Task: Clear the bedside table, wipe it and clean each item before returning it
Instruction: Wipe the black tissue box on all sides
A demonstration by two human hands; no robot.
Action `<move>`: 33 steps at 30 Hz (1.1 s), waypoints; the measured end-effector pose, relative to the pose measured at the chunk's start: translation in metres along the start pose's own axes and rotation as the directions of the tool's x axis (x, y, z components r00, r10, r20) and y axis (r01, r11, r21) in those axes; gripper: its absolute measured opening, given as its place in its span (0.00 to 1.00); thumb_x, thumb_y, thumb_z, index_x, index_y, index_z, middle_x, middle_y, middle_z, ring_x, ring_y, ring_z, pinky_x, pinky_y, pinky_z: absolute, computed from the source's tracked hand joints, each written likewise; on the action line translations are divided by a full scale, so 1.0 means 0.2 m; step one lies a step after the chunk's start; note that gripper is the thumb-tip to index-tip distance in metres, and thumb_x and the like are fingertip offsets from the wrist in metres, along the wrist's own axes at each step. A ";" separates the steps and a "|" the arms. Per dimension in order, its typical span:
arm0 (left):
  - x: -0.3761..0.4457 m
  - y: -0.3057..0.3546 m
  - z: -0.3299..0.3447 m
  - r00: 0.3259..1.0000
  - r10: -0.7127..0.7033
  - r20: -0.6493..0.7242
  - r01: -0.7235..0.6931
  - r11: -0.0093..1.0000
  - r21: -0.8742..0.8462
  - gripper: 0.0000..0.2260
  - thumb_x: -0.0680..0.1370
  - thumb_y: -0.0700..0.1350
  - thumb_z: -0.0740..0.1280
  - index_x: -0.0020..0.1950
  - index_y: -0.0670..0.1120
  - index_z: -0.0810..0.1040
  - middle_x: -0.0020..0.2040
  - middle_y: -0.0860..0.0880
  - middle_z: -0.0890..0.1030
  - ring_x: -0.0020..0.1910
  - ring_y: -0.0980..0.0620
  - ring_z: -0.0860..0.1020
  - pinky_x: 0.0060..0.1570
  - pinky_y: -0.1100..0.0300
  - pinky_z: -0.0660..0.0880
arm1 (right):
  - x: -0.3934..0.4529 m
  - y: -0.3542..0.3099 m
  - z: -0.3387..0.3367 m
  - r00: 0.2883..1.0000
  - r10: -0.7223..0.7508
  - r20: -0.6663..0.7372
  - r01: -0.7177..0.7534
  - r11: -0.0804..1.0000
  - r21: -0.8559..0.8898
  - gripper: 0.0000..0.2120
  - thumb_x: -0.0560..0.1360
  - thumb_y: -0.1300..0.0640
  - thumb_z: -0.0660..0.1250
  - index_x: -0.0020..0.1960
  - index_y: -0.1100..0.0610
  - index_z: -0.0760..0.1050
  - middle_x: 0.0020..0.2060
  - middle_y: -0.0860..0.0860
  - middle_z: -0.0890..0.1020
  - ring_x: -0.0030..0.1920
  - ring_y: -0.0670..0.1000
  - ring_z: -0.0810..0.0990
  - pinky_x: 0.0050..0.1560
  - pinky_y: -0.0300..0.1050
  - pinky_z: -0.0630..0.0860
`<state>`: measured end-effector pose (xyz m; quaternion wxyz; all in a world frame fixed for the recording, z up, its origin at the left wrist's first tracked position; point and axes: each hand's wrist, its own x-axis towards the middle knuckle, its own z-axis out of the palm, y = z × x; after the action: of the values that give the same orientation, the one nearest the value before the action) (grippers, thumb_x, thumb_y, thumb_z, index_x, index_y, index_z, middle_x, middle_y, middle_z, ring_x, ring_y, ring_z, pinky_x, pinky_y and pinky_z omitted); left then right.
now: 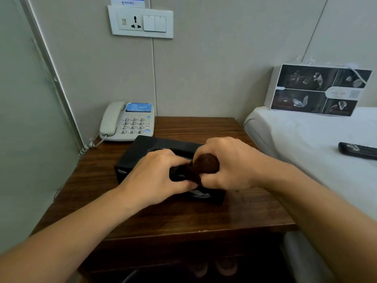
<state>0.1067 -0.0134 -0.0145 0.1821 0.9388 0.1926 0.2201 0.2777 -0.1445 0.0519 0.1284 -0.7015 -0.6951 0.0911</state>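
A black tissue box [142, 148] lies on the dark wooden bedside table [204, 127], near its middle. Both hands work over the box's top. My right hand [230, 164] grips a bunched dark brown cloth [206, 162] and holds it against the box. My left hand [155, 176] has its fingers curled on the box's top next to the cloth, thumb at the near edge. A white corded telephone [127, 122] sits at the table's back left corner. What lies under the hands is hidden.
A bed with a white sheet [306, 144] adjoins the table on the right; a printed box [318, 90] and a black remote [357, 151] lie on it. A wall socket panel [140, 22] hangs above. Shoes [224, 266] show under the table. A wall stands at left.
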 end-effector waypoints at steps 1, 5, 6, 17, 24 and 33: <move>0.00 0.00 0.00 1.000 -0.002 -0.006 0.002 1.000 0.007 0.22 0.71 0.64 0.75 0.63 0.65 0.81 0.50 0.60 0.81 0.52 0.60 0.78 0.53 0.51 0.77 | -0.02 0.02 -0.02 0.999 0.038 0.026 -0.037 0.999 -0.006 0.08 0.69 0.45 0.74 0.47 0.43 0.81 0.40 0.45 0.83 0.40 0.44 0.82 0.42 0.48 0.82; -0.01 0.00 0.00 0.999 -0.002 -0.037 0.002 1.000 -0.001 0.23 0.72 0.64 0.76 0.65 0.62 0.81 0.51 0.63 0.79 0.53 0.62 0.76 0.56 0.58 0.76 | -0.11 0.09 -0.09 0.984 0.165 0.073 -0.157 0.982 -0.102 0.17 0.59 0.36 0.64 0.44 0.42 0.80 0.37 0.41 0.84 0.38 0.41 0.82 0.42 0.49 0.82; -0.01 0.00 0.00 0.999 0.005 -0.038 -0.005 1.000 0.009 0.23 0.72 0.64 0.75 0.66 0.61 0.81 0.52 0.62 0.79 0.53 0.63 0.76 0.56 0.58 0.75 | -0.10 0.08 -0.09 0.984 0.172 0.054 -0.166 0.981 -0.104 0.19 0.58 0.35 0.63 0.44 0.42 0.80 0.37 0.41 0.84 0.38 0.42 0.82 0.42 0.49 0.82; -0.02 -0.02 0.01 1.000 0.008 -0.014 -0.008 1.000 0.021 0.24 0.73 0.66 0.74 0.68 0.62 0.80 0.52 0.63 0.78 0.53 0.63 0.74 0.54 0.63 0.71 | 0.01 0.26 -0.11 0.959 0.282 -0.017 -0.283 0.956 -0.072 0.06 0.70 0.48 0.74 0.46 0.46 0.81 0.38 0.43 0.84 0.42 0.45 0.83 0.45 0.46 0.81; -0.03 -0.01 0.01 0.999 0.024 -0.044 -0.024 1.000 0.011 0.25 0.73 0.66 0.73 0.68 0.59 0.81 0.54 0.65 0.77 0.53 0.72 0.70 0.53 0.69 0.66 | 0.16 0.30 -0.06 0.949 0.265 -0.169 -0.275 0.961 -0.035 0.07 0.68 0.45 0.73 0.45 0.44 0.81 0.39 0.43 0.83 0.45 0.51 0.83 0.49 0.49 0.81; -0.04 0.00 0.01 0.999 0.041 -0.019 -0.040 0.999 0.033 0.27 0.76 0.67 0.69 0.72 0.58 0.77 0.62 0.62 0.78 0.62 0.62 0.69 0.61 0.70 0.64 | 0.54 0.11 0.04 0.980 0.132 -0.147 -0.132 0.991 0.010 0.10 0.68 0.44 0.72 0.48 0.46 0.81 0.41 0.45 0.84 0.44 0.51 0.82 0.48 0.51 0.83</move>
<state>0.1003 -0.0185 -0.0182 0.1601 0.9432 0.1789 0.2298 0.2973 -0.0367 0.0436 0.1729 -0.7509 -0.6356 0.0475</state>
